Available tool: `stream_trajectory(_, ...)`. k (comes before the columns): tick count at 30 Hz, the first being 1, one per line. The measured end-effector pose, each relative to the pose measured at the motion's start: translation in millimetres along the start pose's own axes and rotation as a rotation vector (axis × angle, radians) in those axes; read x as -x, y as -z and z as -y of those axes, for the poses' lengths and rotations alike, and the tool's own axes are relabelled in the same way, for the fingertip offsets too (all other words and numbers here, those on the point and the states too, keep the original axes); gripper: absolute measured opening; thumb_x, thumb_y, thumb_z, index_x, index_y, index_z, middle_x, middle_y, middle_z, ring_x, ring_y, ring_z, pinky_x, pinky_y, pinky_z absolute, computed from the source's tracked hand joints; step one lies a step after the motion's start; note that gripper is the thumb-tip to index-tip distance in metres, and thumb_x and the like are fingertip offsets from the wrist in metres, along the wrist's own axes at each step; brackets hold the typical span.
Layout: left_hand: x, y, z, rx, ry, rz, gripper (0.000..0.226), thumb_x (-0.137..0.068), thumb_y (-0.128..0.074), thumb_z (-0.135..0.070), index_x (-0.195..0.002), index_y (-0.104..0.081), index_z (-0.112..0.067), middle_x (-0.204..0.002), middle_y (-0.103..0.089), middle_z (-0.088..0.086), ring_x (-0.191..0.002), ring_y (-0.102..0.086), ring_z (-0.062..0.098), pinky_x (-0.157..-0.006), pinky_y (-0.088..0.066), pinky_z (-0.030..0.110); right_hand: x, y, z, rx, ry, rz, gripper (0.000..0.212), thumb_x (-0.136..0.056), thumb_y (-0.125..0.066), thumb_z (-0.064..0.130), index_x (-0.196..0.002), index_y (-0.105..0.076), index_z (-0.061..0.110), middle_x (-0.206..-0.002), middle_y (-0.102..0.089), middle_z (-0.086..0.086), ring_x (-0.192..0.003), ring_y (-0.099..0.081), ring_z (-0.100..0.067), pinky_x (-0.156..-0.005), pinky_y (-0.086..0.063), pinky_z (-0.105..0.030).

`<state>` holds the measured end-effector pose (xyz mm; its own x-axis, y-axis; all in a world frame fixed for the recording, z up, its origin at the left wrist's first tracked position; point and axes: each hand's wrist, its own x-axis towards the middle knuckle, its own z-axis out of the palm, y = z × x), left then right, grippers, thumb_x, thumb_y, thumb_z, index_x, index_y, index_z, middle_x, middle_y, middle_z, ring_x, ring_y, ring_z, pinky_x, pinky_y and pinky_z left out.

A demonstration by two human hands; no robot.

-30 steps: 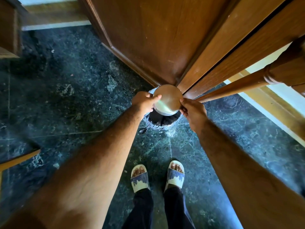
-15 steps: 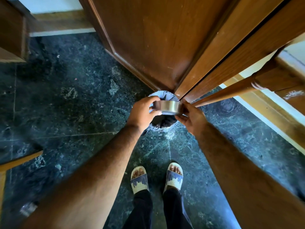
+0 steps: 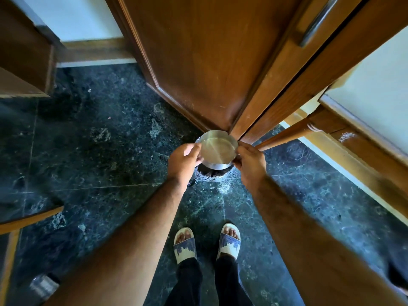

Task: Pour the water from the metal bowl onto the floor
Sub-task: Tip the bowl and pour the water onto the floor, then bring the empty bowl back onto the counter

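CHANGE: metal bowl point(image 3: 217, 150) turned from side-on half a second ago to mouth-up | GRIP: left hand point(image 3: 184, 160), right hand point(image 3: 250, 163) pinch opposite rims | POSITION: above dark floor point(image 3: 99, 151), at wooden door point(image 3: 209, 62) | ASSESSMENT: water not discernible; pour apparently finished.

This looks like a room in a home: dark green marble floor point(image 3: 92, 151), a varnished wooden door point(image 3: 209, 62) just beyond the fingers point(image 3: 194, 149), wooden furniture legs point(image 3: 287, 133), skirting board point(image 3: 97, 49), and slippered feet point(image 3: 185, 244) below.
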<state>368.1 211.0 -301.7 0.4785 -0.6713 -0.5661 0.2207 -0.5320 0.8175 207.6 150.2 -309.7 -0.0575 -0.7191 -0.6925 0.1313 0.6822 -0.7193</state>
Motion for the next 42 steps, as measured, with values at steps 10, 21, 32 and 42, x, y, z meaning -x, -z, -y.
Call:
stream_trajectory(10,42,6,-56,-0.138,-0.041,-0.070,0.019,-0.074,-0.066,-0.025,-0.079,-0.070,-0.043,-0.098,-0.075,0.003,-0.091,-0.072,0.021,-0.083,-0.060,0.047,48,4,43,0.042,0.068,0.038,0.025,-0.086,-0.065,-0.002,-0.107,-0.074,0.009,-0.102,-0.077,-0.004,-0.095,-0.070,-0.020,-0.077,-0.059,-0.033)
stream_trajectory(21,129,-18,-128,-0.256,-0.205,-0.017,0.020,-0.082,-0.072,-0.018,-0.101,-0.077,-0.018,-0.087,-0.075,0.000,-0.071,-0.073,0.010,-0.070,-0.064,0.040,152,67,116,0.291,0.238,-0.124,0.022,-0.071,-0.075,0.020,-0.090,-0.080,0.029,-0.090,-0.081,0.008,-0.090,-0.075,-0.015,-0.089,-0.061,-0.041)
stream_trajectory(32,222,-118,-226,-0.231,-0.392,0.235,0.017,-0.085,-0.068,-0.008,-0.095,-0.074,-0.020,-0.064,-0.073,-0.017,-0.053,-0.067,0.004,-0.052,-0.057,0.028,238,170,232,0.346,0.452,-0.364,0.017,-0.079,-0.080,0.024,-0.094,-0.082,0.016,-0.088,-0.080,0.004,-0.079,-0.073,-0.003,-0.079,-0.060,-0.023)
stream_trajectory(42,248,-288,-269,-0.366,-0.535,0.288,0.029,-0.074,-0.070,-0.029,-0.101,-0.076,-0.019,-0.087,-0.079,-0.004,-0.078,-0.074,0.010,-0.072,-0.063,0.041,208,312,331,0.275,0.476,-0.466,0.011,-0.075,-0.083,0.028,-0.085,-0.084,0.023,-0.081,-0.080,0.006,-0.077,-0.074,-0.008,-0.077,-0.057,-0.026)
